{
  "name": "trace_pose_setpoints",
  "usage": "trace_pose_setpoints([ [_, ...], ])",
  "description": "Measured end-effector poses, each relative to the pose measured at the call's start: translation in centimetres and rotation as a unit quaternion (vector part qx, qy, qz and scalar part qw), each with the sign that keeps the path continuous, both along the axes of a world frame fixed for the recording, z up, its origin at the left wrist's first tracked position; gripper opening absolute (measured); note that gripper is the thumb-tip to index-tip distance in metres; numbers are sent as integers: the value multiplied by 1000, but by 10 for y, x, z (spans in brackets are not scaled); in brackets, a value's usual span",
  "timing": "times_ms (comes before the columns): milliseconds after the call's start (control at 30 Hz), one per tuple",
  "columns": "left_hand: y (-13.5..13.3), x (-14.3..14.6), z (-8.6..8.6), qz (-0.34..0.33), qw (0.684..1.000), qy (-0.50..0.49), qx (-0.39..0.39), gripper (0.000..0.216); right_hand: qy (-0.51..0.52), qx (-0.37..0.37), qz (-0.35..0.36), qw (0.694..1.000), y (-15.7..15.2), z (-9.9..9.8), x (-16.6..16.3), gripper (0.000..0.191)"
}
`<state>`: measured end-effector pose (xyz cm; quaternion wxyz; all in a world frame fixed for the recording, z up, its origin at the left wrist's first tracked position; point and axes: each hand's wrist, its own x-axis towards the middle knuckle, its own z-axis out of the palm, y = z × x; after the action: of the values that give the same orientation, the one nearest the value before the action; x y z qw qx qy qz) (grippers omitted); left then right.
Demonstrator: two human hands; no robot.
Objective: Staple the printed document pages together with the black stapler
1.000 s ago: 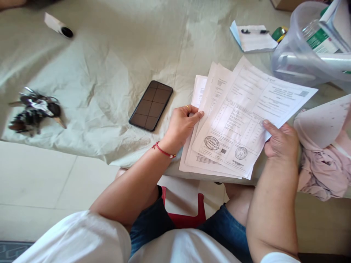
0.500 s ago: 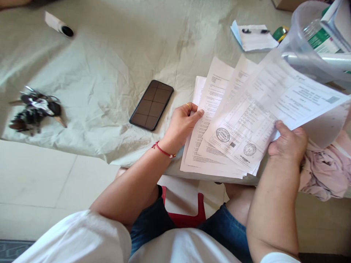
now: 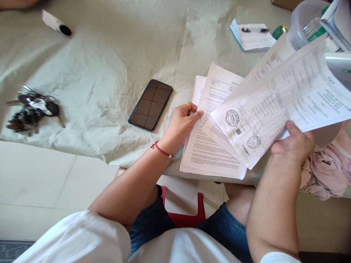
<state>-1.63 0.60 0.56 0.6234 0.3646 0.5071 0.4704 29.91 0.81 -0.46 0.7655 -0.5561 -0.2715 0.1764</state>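
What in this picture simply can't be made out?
Head view:
Print on the stamped sheets in the right hand: too small, blurred.
Lower pages of the paper stack pinched by the left hand: covered by the top page.
The clear jug: cut off by the picture's corner, partly behind the sheets.
The bunch of keys: blurred, count unclear.

A wrinkled pale cloth covers the surface [image 3: 109,54]. A dark smartphone [image 3: 150,105] lies near its middle, with a bunch of keys [image 3: 33,111] well to the left. A notepad [image 3: 253,36] sits at the far right and a stack of papers [image 3: 208,157] at the near edge.
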Motion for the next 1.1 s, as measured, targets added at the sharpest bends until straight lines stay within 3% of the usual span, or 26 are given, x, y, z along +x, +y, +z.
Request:
trace_pose_setpoints([
  [1100, 0, 1, 1, -7, 1000, 14, -6, 20, 24, 5, 17, 1000, 1, 2, -5, 29],
])
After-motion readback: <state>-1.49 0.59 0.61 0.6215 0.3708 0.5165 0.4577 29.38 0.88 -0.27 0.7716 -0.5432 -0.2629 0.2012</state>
